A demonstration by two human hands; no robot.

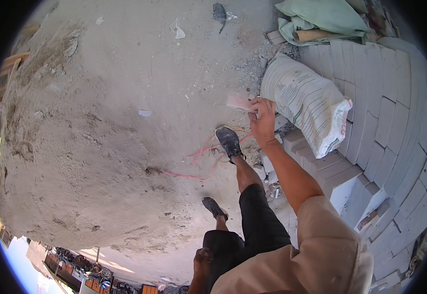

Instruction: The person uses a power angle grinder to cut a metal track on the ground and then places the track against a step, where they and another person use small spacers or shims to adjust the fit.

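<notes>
My right hand is stretched out ahead, its fingers closed on the end of a thin, flat, pale pinkish rectangular piece, blurred at its far end. Just right of that hand, a full white woven sack with green stripes lies on grey blocks. My left hand hangs low beside my black shorts with its fingers curled in. Whatever it may hold is hidden.
Stacked grey blocks rise on the right, with pale green sacks behind them. A pink strap trails over the dusty ground near my shoes. To the left is a large earth mound; scraps and rubble lie ahead.
</notes>
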